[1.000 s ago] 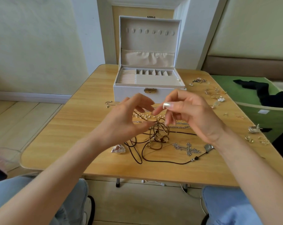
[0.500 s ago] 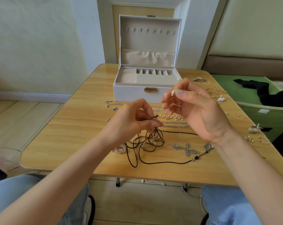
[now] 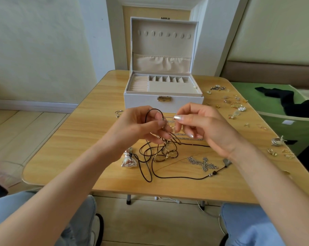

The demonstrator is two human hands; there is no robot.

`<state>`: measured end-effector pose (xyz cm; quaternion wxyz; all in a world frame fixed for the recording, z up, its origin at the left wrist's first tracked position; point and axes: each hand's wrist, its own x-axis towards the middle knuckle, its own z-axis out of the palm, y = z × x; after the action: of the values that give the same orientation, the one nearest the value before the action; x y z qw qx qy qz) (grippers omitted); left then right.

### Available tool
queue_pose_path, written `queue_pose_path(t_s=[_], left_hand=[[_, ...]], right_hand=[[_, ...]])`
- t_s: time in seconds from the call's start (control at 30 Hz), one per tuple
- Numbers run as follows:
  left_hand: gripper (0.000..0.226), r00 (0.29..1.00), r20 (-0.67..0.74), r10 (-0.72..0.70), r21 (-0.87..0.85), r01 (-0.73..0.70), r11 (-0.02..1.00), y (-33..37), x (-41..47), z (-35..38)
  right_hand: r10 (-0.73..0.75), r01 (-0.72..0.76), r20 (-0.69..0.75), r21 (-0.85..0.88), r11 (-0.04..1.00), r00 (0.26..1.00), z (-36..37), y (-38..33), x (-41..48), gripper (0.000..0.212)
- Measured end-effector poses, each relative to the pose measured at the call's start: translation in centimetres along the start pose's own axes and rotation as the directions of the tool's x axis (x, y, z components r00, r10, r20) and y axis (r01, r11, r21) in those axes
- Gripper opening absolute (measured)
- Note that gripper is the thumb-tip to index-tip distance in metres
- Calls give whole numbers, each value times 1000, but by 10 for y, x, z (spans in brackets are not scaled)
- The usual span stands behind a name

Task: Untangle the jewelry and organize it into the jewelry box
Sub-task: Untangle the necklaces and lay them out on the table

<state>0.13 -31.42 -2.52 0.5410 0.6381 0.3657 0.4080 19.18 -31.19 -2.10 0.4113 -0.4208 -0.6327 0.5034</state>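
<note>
Black cord [image 3: 151, 112] pinched high in the left hand [image 3: 136, 126] lets the tangle [image 3: 165, 151] hang onto the counter [image 3: 79, 139]; the right hand [image 3: 207, 128] pinches a thin chain [image 3: 169, 119] to tease it out, before the open jewelry box [image 3: 163, 102]

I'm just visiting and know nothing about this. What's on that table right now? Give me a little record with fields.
Left hand: grips a loop of the black cord
Right hand: pinches a fine strand of the tangle
Tangle: cord and chains, partly resting on the wooden table
Jewelry box: open, lid upright, beyond the hands
Loose pieces: cross pendant near the right wrist, earrings at right
</note>
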Motion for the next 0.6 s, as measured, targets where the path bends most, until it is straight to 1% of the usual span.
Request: queue_pose_path(t_s=[0.07, 0.1, 0.2, 0.23, 0.33, 0.43, 0.5, 0.6], left_hand=[[6, 1000, -7, 2, 15, -2, 1000, 1, 0, 0], [8, 1000, -12, 3, 25, -3, 1000, 2, -1, 0], [12, 1000, -22, 9, 68, -7, 998, 3, -1, 0], [16, 1000, -22, 14, 95, -12, 995, 3, -1, 0], [29, 1000, -8, 26, 154, -24, 988, 3, -2, -2], [32, 999, 9, 31, 138, -32, 990, 5, -3, -4], [28, 999, -4, 32, 127, -32, 991, 5, -2, -5], [26, 1000, -6, 22, 74, -21, 997, 3, -1, -6]], right_hand=[[14, -13, 41, -46, 999, 999, 1, -1, -1, 2], [24, -20, 61, -71, 997, 998, 1, -1, -1, 7], [52, -33, 112, -160, 987, 992, 3, -4, -3, 34], [50, -26, 124, -185, 982, 991, 4, -5, -4, 37], [30, 1, 113, -266, 964, 993, 4, -3, -3, 27], [25, 5, 91, -324, 946, 996, 1, -1, -2, 14], [19, 13, 92, -332, 943, 996, 0, -1, -3, 7], [-10, 31, 81, -266, 963, 997, 0, -2, -3, 11]])
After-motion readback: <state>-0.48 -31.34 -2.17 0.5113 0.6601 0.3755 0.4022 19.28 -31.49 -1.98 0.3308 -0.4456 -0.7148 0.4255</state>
